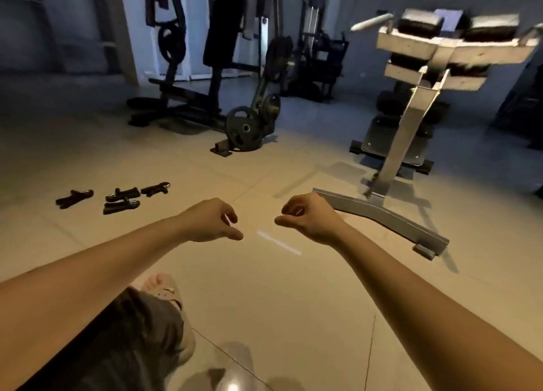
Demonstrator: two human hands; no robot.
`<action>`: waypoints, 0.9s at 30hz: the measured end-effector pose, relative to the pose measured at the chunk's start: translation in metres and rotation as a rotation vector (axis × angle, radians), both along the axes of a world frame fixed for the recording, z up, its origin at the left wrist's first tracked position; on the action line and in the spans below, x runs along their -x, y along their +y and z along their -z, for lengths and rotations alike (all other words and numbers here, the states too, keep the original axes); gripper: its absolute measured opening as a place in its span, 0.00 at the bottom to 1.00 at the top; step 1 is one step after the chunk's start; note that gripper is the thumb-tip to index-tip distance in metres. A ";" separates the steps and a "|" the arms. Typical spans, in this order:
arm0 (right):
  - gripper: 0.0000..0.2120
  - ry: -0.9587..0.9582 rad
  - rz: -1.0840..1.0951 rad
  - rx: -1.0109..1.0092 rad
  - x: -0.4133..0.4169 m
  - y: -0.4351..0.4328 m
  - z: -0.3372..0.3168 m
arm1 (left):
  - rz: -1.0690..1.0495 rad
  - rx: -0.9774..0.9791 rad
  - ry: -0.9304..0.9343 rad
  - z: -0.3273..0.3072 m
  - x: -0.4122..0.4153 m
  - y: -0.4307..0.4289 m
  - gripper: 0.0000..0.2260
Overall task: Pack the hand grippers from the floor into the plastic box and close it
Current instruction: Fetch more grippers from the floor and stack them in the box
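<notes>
Several black hand grippers [122, 198] lie in a loose group on the tiled floor at the left, one of them [74, 198] a little apart at the far left. My left hand [210, 221] and my right hand [308, 217] reach forward side by side above the floor, right of the grippers and well clear of them. Both hands have loosely curled fingers with the thumb pointing inward, and I see nothing held in either. No plastic box is in view.
A grey metal bench stand [385, 214] has its floor bar just right of my right hand. Black weight machines and a plate [244, 127] stand at the back. My knee and pink shoe [160, 287] are at the lower left.
</notes>
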State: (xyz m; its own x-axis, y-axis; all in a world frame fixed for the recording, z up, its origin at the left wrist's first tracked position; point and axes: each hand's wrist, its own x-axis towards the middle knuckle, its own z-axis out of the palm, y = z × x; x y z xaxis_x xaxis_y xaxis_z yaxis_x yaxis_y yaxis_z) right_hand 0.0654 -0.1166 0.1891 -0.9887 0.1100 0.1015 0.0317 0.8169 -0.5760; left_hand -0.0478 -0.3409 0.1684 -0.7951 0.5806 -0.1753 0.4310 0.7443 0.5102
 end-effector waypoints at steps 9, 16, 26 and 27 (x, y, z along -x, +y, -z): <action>0.16 -0.041 -0.175 0.011 0.172 -0.144 0.023 | -0.275 -0.001 0.039 -0.009 0.095 -0.167 0.20; 0.16 -0.080 -0.213 0.085 0.303 -0.222 0.027 | -0.440 0.039 0.108 -0.021 0.185 -0.261 0.19; 0.11 -0.199 -0.195 0.108 0.518 -0.271 0.066 | -0.481 0.261 0.111 0.012 0.366 -0.307 0.25; 0.11 -0.211 -0.180 0.099 0.538 -0.273 0.073 | -0.482 0.258 0.104 0.023 0.384 -0.308 0.25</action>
State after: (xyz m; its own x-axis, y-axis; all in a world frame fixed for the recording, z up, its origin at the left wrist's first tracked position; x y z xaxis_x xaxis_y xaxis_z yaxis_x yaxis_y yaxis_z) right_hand -0.4722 -0.3899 0.1166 -0.9913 -0.0705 -0.1110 0.0186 0.7602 -0.6495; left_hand -0.4315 -0.6486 0.1451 -0.9808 0.0956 -0.1699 0.0493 0.9649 0.2580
